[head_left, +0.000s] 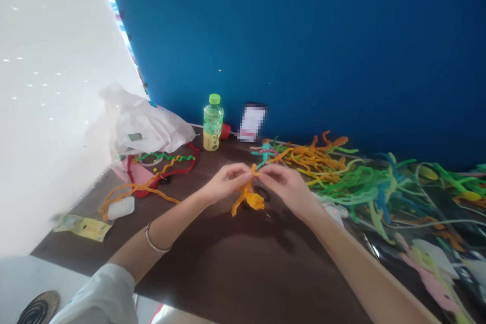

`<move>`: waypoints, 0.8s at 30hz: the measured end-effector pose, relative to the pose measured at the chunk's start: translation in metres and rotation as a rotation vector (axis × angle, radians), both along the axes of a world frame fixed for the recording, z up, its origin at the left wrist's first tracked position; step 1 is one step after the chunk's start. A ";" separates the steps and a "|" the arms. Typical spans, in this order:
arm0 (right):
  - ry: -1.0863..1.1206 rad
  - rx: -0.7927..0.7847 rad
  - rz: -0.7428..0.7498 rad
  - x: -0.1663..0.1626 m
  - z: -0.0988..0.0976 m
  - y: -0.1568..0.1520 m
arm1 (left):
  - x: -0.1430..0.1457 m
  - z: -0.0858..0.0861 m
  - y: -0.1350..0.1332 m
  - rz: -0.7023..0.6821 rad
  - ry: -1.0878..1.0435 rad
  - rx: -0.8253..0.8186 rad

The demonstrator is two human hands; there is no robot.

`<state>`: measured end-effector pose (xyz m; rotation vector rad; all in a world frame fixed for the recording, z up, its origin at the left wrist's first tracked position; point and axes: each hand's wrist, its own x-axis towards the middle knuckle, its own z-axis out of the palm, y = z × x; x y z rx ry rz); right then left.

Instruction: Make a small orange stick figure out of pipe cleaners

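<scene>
My left hand (227,180) and my right hand (285,183) meet above the dark table (243,258), both pinched on the top of an orange pipe-cleaner figure (248,197). The figure hangs below the fingertips, with twisted loops and a loose end pointing down left. A thin bracelet (155,243) circles my left wrist. A small teal and pink pipe-cleaner figure (265,153) lies just beyond my hands.
A heap of orange, green and blue pipe cleaners (357,177) covers the right of the table. A green-capped bottle (212,122) stands by the blue wall. A white plastic bag (146,124), red pouch (142,174), loose orange strands (129,190) and yellow packet (83,226) lie left.
</scene>
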<state>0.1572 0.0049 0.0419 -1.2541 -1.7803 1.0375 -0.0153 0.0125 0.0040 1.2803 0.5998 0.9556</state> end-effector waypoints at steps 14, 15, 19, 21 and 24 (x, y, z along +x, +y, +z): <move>-0.509 0.141 0.472 0.007 0.033 0.019 | -0.016 0.028 -0.011 0.075 0.757 0.762; -0.614 0.240 0.476 0.005 0.034 0.020 | -0.015 0.027 -0.013 0.104 0.795 0.794; -0.980 0.595 0.412 -0.007 0.031 0.015 | -0.008 0.017 -0.013 0.179 0.925 0.839; -1.085 0.725 0.358 -0.014 0.028 0.009 | -0.006 0.013 -0.011 0.225 1.015 0.825; -1.132 0.883 0.270 -0.020 0.023 0.002 | -0.006 0.014 -0.008 0.298 1.072 0.722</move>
